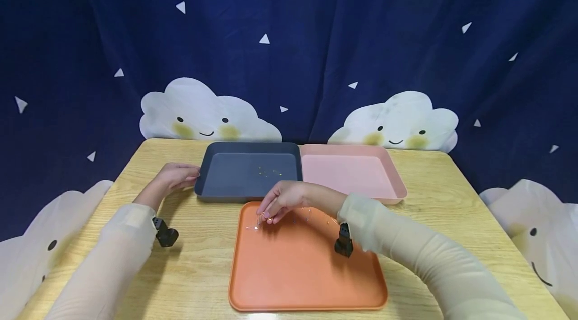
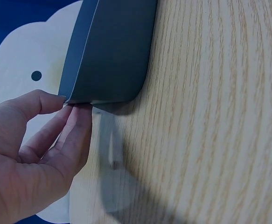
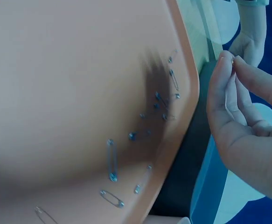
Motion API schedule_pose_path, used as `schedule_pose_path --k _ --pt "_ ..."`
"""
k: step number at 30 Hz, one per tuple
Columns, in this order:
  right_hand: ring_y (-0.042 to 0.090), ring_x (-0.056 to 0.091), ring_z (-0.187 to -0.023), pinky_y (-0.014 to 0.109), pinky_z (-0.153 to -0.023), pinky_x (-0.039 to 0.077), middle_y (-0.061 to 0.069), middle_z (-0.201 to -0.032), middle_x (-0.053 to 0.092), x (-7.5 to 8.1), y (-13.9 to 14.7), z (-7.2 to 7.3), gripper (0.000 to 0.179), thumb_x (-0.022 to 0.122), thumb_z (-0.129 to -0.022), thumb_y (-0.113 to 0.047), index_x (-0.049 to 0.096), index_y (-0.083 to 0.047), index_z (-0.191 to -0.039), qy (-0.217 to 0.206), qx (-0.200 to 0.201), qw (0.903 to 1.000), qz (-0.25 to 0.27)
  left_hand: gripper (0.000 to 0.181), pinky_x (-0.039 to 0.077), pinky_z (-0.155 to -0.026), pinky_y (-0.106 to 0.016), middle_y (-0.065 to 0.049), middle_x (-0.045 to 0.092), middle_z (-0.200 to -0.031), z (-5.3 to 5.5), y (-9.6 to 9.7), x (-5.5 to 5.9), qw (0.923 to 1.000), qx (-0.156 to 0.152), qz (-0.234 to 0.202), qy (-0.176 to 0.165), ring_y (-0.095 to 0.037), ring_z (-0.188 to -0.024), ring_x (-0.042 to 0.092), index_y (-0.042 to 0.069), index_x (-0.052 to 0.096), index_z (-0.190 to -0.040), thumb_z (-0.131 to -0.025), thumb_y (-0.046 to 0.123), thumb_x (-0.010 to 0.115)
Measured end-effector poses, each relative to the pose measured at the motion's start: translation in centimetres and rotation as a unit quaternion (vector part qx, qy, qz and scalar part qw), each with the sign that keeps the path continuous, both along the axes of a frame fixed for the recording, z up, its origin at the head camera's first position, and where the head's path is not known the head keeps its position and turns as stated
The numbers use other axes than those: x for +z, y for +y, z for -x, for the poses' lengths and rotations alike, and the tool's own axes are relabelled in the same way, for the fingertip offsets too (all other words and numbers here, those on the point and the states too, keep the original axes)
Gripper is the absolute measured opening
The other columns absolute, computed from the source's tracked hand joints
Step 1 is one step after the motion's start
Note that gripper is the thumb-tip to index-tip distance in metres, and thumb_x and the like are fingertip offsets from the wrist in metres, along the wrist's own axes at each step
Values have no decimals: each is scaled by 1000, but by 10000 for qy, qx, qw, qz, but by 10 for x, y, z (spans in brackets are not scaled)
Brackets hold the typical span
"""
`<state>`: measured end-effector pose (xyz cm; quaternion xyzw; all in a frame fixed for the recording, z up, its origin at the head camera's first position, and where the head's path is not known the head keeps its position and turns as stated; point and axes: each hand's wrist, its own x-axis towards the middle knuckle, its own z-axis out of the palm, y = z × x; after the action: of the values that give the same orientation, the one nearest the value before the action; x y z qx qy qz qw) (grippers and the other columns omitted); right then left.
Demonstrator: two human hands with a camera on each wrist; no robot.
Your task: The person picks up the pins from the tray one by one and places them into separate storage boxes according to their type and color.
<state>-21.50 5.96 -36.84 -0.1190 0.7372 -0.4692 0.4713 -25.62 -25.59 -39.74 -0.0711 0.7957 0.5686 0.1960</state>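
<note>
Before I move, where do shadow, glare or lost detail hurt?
Right wrist: dark shadow crosses the orange tray and some safety pins, and the tray looks paler than in the head view; left wrist: shadow darkens the wooden table near the grey tray; head: a small glare spot on the table at the bottom edge, and yellow specks in the grey tray too small to identify.

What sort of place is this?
Probably a small indoor work corner, perhaps staged for filming: a pale wood-grain table stands before a navy fabric curtain printed with smiling white clouds, and a shallow rectangular orange tray holds small wire safety pins.
</note>
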Motion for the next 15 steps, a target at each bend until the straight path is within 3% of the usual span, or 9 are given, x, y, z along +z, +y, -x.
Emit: schedule_pose_path --k 8,15 --pt "11 67 -68 27 -74 62 24 -100 71 11 0 17 32 62 -86 7 61 13 -118 234 -93 9995 -176 51 54 -98 -25 -30 37 -147 1 0 -3 9999 43 121 -73 8 -80 59 -13 35 -141 -98 12 48" --pt "10 67 -68 40 -94 56 5 -78 72 17 -1 34 36 62 -87 6 58 14 -122 283 -226 9990 -242 50 57 -90 -19 -30 38 -146 2 0 -3 10000 71 54 -19 8 -79 60 -14 36 -140 -98 10 48"
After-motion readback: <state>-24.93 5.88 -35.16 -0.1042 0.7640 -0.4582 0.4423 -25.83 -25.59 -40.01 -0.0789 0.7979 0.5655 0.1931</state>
